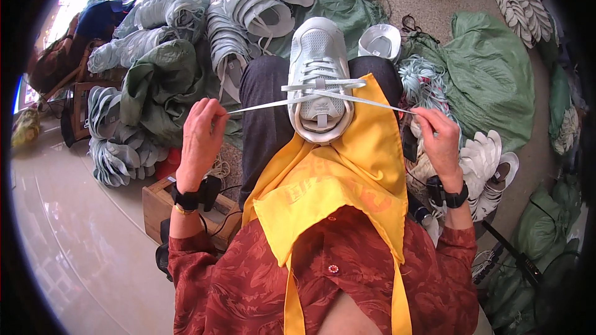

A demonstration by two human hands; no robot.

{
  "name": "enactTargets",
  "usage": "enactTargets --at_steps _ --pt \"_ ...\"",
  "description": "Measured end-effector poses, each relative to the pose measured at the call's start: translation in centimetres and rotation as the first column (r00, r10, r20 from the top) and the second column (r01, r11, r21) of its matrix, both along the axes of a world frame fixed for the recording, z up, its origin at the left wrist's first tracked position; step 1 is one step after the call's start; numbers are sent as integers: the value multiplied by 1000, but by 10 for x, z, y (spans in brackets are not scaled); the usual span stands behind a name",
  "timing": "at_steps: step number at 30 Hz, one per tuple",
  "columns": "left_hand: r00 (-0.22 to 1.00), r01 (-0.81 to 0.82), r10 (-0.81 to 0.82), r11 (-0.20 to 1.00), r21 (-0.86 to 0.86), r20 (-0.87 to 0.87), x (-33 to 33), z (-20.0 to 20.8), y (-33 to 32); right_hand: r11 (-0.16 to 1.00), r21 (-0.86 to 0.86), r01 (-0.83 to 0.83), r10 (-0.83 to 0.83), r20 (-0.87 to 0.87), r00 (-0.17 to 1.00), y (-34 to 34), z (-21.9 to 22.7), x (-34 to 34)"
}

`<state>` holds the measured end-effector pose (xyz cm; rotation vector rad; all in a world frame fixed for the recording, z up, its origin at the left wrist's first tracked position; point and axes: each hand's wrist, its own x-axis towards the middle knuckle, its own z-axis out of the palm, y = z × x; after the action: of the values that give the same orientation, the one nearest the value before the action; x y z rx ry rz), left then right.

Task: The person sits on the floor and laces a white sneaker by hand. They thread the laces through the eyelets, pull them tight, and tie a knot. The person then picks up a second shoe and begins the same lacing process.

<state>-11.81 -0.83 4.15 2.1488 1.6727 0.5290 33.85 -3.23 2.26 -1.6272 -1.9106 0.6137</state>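
A pale grey-white sneaker (319, 46) rests between my knees on the yellow apron (379, 118), its toe pointing away from me. The light shoelace (264, 106) runs through the eyelets and crosses over itself above the tongue (321, 109). Its two ends are drawn out sideways, nearly straight. My left hand (203, 127) pinches one end, and my right hand (437, 139) pinches the other. Both hands are apart from the sneaker, one at each side of my lap. A loop or bow of lace lies across the crossing; how it is knotted is too small to tell.
Stacks of pale shoe uppers (167, 9) lie on the floor ahead and left. A green sack (490, 80) and a bundle of light laces (422, 77) are at the right. A wooden box (158, 211) stands by my left forearm, with cables near it. More uppers (487, 167) lie beyond my right wrist.
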Motion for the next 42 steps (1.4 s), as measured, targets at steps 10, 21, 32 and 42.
enactTargets --at_steps 10,21,32,42 --pt "994 -86 81 994 -71 -76 -50 -3 -2 982 -169 85 -94 -47 994 -6 -15 36" --pt "998 -53 49 991 -123 -35 -36 15 5 912 -410 15 -34 -40 999 6 -12 39" --pt "654 -22 160 981 -192 739 24 73 64 890 -362 -278 -158 -817 555 92 45 -9" --pt "627 278 284 788 -549 726 64 5 13 887 -407 -219 -190 -753 630 45 -24 -70"
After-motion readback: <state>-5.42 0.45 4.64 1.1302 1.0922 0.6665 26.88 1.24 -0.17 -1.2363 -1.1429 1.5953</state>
